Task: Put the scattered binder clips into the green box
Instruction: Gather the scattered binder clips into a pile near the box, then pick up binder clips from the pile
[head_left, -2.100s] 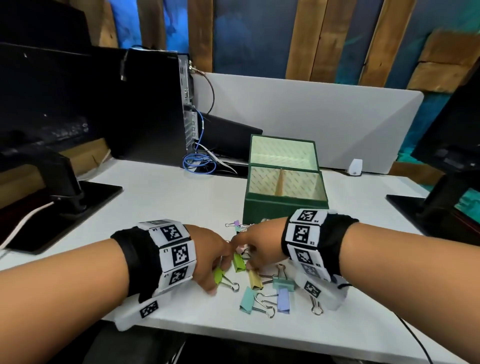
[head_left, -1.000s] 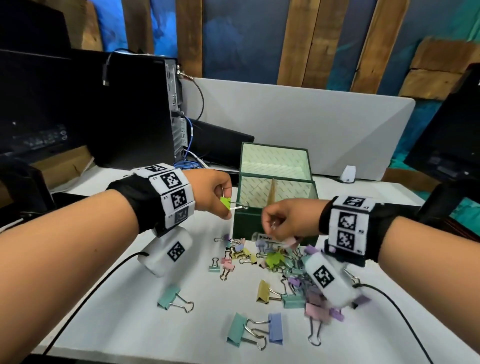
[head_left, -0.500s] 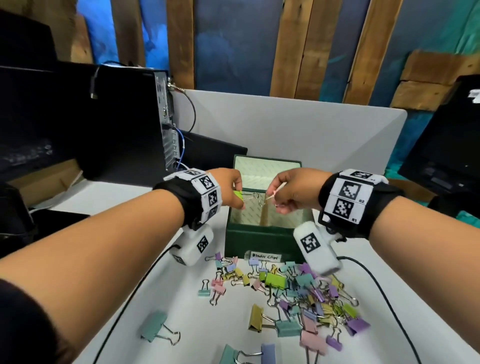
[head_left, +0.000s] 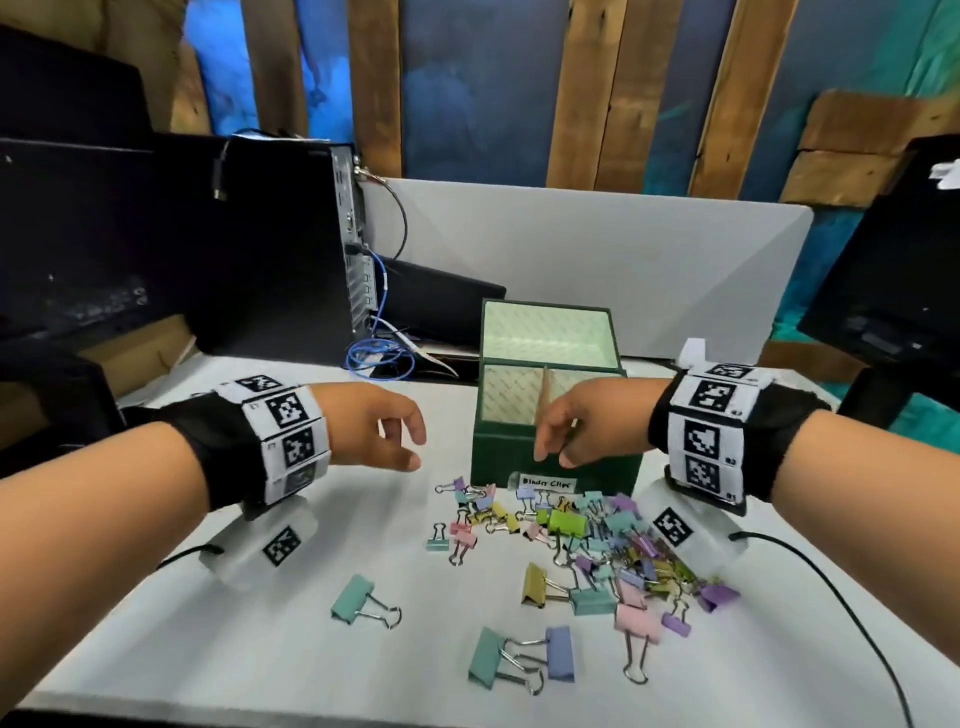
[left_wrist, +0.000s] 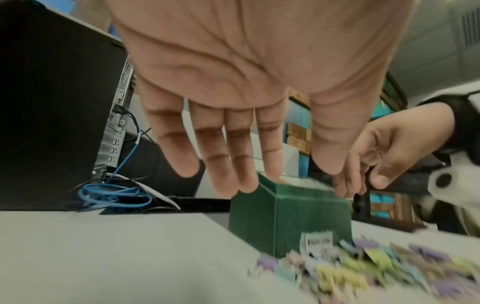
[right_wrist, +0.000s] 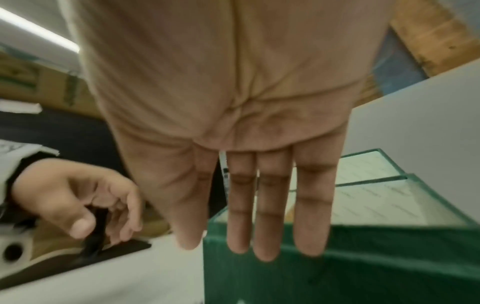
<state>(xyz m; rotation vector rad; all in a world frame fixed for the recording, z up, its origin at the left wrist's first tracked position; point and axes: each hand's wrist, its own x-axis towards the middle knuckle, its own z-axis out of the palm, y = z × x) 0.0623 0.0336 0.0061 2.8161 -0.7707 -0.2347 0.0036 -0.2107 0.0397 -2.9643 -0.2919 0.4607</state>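
My left hand (head_left: 371, 426) hangs above the desk (head_left: 218, 639) just left of the green box (head_left: 550, 457), its grip loose, fingers relaxed and holding nothing. My right hand (head_left: 592, 421) hovers in front of the box's near wall, fingers (right_wrist: 270, 226) straight and pointing down, that grip empty too. The box stands open, lid tipped back, a divider splitting its inside, a white label on its front. The binder clips (head_left: 587, 540) lie scattered on the desk before the box, a dense pastel heap with a few larger ones nearer me. A black computer tower (head_left: 280, 249) stands behind on the left
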